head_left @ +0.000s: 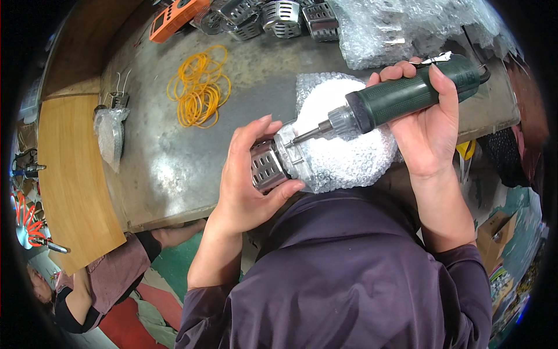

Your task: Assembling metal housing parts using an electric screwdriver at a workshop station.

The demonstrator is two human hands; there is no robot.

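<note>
My right hand (429, 136) is wrapped round a dark green electric screwdriver (404, 103), which lies tilted with its bit to the left. The bit's tip reaches the end of a slotted metal housing (267, 166); whether it sits on a screw is too small to tell. My left hand (235, 180) grips that housing between thumb and fingers. Joined to or resting against the housing is a round white object in bubble wrap (363, 157), held at the table's near edge close to my body. Part of it is hidden behind the screwdriver.
Several slotted metal housings (282, 20) and an orange device (177, 18) stand at the back. Bubble wrap sheets (418, 29) lie back right. Yellow bands (203, 87) and a wrapped piece (110, 136) lie on the metal table (151, 145). Another person (116, 270) is at lower left.
</note>
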